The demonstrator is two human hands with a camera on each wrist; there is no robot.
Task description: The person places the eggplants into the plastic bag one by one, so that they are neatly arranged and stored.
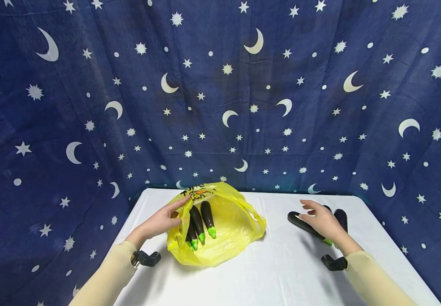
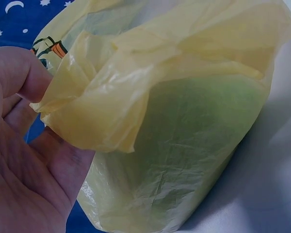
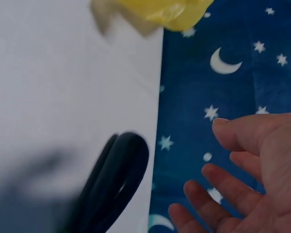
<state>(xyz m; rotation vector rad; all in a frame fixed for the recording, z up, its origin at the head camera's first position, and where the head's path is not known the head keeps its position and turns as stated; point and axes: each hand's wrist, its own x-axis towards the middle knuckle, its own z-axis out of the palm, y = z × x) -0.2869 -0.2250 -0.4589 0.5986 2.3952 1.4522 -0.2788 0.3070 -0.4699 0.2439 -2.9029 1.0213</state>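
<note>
The left hand (image 1: 161,221) pinched the left edge of the yellow bag (image 1: 235,242) between thumb and fingers, and that thin fold of plastic looked like the first weak point: had it slipped, the mouth could have sagged shut. Just right of that hand, inside the bag, lay three dark eggplants (image 1: 207,214) with green ends; being smooth and loose, they might have rolled toward the opening if the rim was tugged. Farther along, between the hands, the bag's right side rested on the white table (image 1: 266,276) with no hand on it, so it might have folded inward. The right hand (image 1: 321,221) held nothing, its fingers loosely bent and spread over the other eggplants (image 1: 300,222), at least two, which it partly hid. They lay close together, so a careless grasp there could have knocked one sideways, toward the table's right edge
</note>
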